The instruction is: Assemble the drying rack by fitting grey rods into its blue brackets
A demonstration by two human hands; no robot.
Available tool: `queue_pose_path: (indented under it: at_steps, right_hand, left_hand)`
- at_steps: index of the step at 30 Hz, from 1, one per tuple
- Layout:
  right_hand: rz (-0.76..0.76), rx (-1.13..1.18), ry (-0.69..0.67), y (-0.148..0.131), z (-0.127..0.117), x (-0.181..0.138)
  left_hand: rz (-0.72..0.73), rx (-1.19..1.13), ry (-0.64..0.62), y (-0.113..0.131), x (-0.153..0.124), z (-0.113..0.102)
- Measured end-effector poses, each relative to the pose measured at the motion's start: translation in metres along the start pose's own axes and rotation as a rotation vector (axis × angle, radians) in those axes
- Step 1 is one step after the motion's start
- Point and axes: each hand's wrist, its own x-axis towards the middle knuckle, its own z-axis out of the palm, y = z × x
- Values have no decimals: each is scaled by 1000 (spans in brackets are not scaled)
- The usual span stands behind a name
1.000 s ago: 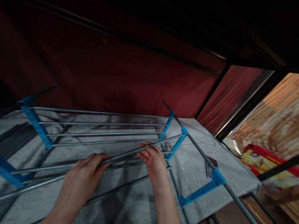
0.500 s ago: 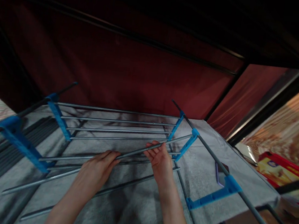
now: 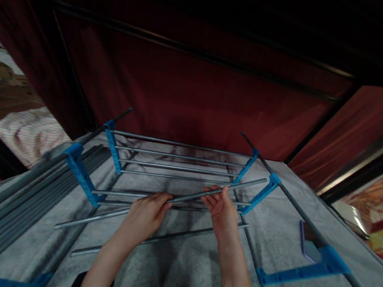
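Observation:
A thin grey metal rod (image 3: 188, 196) slants across the rack, its left end nearer me and its right end close to a blue plastic bracket (image 3: 260, 197). My left hand (image 3: 145, 219) is closed over the rod's middle from above. With thumb and fingers, my right hand (image 3: 221, 212) pinches it farther right, some fingers loosely curled. Whether the rod's right end touches the bracket, I cannot tell. Opposite stands another blue bracket (image 3: 83, 174), with rods running across from it. Beneath my wrists lies a loose rod (image 3: 180, 235), also slanted.
Farther back, several rods span two blue brackets (image 3: 112, 148) (image 3: 246, 166). A nearer bracket (image 3: 301, 271) sits at right, beside a phone-like object (image 3: 308, 244). Several grey rods (image 3: 42, 190) lie at left on grey cloth (image 3: 192, 278). A dark red panel (image 3: 196, 107) rises behind.
The view has turned left, so the rack appears farther right. Both hands keep their hold on the rod. Its right end now appears slightly apart from the right bracket's top.

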Motion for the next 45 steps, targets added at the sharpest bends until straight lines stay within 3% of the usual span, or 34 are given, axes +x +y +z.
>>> queue_pose_path:
  at_steps: [10,19,27,36,45]
  right_hand:
    - [-52,-75,-54,4,19,-15]
    - [-37,-75,-25,6,17,-9]
    - [-53,-88,-16,2,28,-15]
    - [-47,-82,-65,2,24,-10]
    - [-84,-75,14,11,19,-3]
  left_hand:
    - [-80,-261,-19,5,-2,0]
    - [-7,-272,40,11,-1,-4]
    - [-76,-395,10,12,-4,-1]
    - [-52,-345,-4,10,-3,-2]
    - [-120,-233,-10,18,-2,4]
